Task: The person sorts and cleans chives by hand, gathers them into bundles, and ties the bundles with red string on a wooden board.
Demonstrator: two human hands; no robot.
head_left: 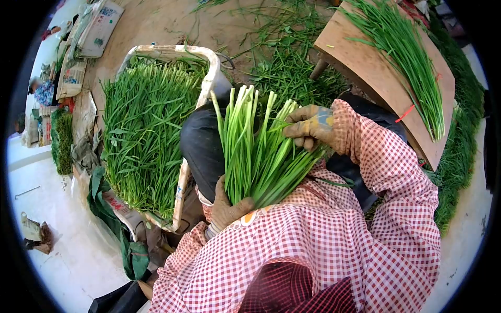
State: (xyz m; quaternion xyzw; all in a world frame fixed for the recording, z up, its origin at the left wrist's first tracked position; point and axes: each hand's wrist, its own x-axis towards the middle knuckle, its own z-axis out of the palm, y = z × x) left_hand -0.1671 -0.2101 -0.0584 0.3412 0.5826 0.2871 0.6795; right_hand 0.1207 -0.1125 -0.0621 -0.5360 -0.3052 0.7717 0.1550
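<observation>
My gloved left hand [228, 209] is wrapped round the lower side of a bunch of garlic chives [250, 156] in my lap. Their pale cut ends point away from me and fan apart a little. At the bunch's right side, my gloved right hand [314, 127] has its fingers closed in a pinch. A thin green chive blade [279, 127] runs into its fingertips. The glove has yellow and blue patches. How many blades the right hand holds is hidden by its fingers.
On my left stands a white crate [213, 68] packed with greens. A wooden board [344, 39] at the right bears a chive bundle [404, 62] with a red tie [406, 113]. Loose greens [292, 62] litter the floor ahead. Another person [43, 93] is far left.
</observation>
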